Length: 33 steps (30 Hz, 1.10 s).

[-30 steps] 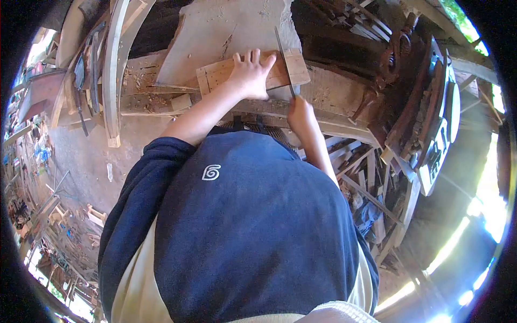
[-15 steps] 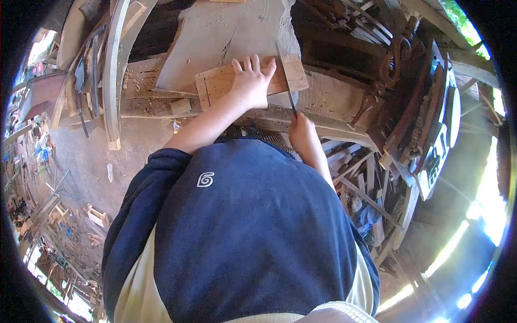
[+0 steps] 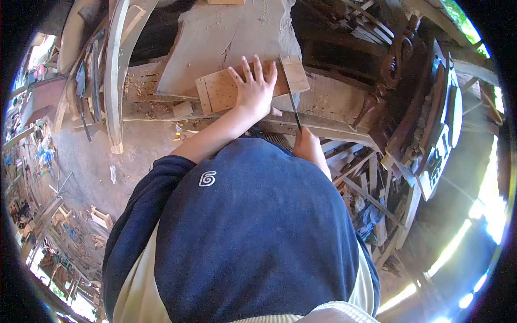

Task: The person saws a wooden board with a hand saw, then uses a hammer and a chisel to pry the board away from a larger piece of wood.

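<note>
A wooden board (image 3: 218, 92) lies at a slant across the bench, over the lower edge of a wide grey slab (image 3: 207, 54). My left hand (image 3: 254, 92) is spread flat on the board, fingers apart, pressing near its middle. In my right hand (image 3: 308, 141) is a handsaw (image 3: 291, 91), seen nearly edge-on as a thin dark blade. Its blade crosses the board near the right end, with a paler end piece (image 3: 295, 72) on its right side. The saw's handle is mostly hidden inside my closed fingers.
The thick bench beam (image 3: 334, 99) runs below the slab, with a small wood block (image 3: 182, 110) and shavings on it. Upright curved timbers (image 3: 114, 81) stand at left. Carved dark wood (image 3: 390, 70) and stacked offcuts (image 3: 371, 183) crowd the right.
My right hand and the saw have drawn back toward my body. My left hand's fingers have straightened, and its thumb has shifted from the board's top to its near side.
</note>
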Tool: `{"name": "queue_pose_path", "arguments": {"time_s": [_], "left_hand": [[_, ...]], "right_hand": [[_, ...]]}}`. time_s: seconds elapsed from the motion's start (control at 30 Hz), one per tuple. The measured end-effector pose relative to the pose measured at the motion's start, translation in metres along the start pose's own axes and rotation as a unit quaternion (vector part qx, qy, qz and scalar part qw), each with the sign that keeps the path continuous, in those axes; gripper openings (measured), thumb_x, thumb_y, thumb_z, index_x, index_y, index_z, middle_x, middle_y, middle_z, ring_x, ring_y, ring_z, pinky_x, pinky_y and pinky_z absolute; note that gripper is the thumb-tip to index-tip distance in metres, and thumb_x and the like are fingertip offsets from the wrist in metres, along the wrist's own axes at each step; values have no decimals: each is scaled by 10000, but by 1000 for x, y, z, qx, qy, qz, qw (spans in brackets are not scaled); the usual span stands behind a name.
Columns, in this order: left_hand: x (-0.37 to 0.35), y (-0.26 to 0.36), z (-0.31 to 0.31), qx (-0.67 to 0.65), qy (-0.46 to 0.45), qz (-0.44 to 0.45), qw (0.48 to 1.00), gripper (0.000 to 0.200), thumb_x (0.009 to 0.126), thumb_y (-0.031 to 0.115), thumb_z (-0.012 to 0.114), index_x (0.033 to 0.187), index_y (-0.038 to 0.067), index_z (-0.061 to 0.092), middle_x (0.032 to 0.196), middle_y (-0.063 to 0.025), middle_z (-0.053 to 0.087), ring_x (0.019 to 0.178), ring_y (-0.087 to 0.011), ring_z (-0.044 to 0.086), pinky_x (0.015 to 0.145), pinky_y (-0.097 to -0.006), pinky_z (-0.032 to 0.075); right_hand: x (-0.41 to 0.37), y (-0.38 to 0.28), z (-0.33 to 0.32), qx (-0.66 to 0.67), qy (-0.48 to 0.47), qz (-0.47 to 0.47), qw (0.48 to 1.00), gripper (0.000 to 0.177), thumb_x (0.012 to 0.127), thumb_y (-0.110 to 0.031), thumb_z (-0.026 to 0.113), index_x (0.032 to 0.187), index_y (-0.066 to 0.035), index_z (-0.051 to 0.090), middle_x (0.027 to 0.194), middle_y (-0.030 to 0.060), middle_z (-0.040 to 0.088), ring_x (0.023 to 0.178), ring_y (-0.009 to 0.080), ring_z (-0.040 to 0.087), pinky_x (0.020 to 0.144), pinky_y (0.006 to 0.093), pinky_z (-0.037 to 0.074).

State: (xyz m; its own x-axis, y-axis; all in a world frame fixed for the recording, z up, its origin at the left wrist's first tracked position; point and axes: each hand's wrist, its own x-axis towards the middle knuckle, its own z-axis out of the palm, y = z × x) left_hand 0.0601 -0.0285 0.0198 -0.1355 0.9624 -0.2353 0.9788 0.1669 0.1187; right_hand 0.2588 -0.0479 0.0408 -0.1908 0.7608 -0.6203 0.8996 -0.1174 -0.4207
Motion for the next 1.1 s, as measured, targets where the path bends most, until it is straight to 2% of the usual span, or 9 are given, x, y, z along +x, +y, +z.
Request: {"name": "queue_pose_path", "arguments": {"time_s": [0.2,0.37,0.57,0.63,0.67,0.87,0.97,1.03,1.1], "left_hand": [[2,-4,9,8,18,10,1000,1254,530,680,768,1499,97,226,1478,-298,300,1346,-516,305,980,-801,182],[1,-5,10,-3,23,14,1000,1255,511,668,784,1489,91,250,1467,-286,328,1335,-500,327,969,-805,190],[5,-5,30,13,49,7,999,969,708,492,741,1465,87,291,1448,-294,315,1325,-510,317,966,-808,182],[7,-5,38,47,86,5,995,821,781,399,675,1452,91,317,1448,-294,313,1324,-512,317,965,-810,183],[8,-5,42,80,92,2,993,972,709,490,741,1470,92,285,1455,-291,307,1324,-505,323,971,-805,183],[1,-4,8,-7,17,11,1000,1310,479,659,813,1500,97,215,1460,-284,312,1330,-491,326,980,-797,187],[0,-4,5,2,8,10,1000,1261,520,648,803,1494,92,226,1461,-283,311,1332,-495,323,982,-795,187],[1,-4,10,1,12,13,1000,1251,530,648,799,1492,90,227,1465,-284,304,1335,-497,318,984,-794,185],[0,-5,13,1,16,5,1000,1240,540,648,794,1490,88,228,1469,-285,297,1338,-499,313,986,-793,183]], "right_hand": [[18,-6,3,-17,25,-74,997,236,955,-234,461,1018,-17,529,935,328,614,959,511,570,778,577,458],[-29,32,-1,-9,-15,19,1000,220,957,-212,453,1007,-13,531,944,338,607,953,516,569,786,578,462],[51,-20,14,28,80,-129,988,252,969,-232,489,947,8,562,892,325,612,904,516,573,717,546,467],[45,-23,15,23,74,-110,991,252,969,-230,488,950,10,564,888,323,613,899,514,577,720,548,466],[39,-21,14,14,69,-85,994,253,970,-228,486,952,12,566,883,321,615,894,513,580,723,550,466],[-27,37,16,23,52,-44,997,221,951,-220,518,972,-6,568,862,308,622,868,505,594,697,564,469],[6,18,16,-10,47,-38,998,230,954,-223,509,944,-3,575,859,305,620,876,500,593,708,560,467],[36,0,13,11,90,-139,986,249,960,-233,492,928,-1,577,872,306,619,889,500,589,719,555,465],[37,-12,5,13,78,-138,987,260,968,-241,482,953,2,573,886,313,621,903,507,583,734,559,464]]}}
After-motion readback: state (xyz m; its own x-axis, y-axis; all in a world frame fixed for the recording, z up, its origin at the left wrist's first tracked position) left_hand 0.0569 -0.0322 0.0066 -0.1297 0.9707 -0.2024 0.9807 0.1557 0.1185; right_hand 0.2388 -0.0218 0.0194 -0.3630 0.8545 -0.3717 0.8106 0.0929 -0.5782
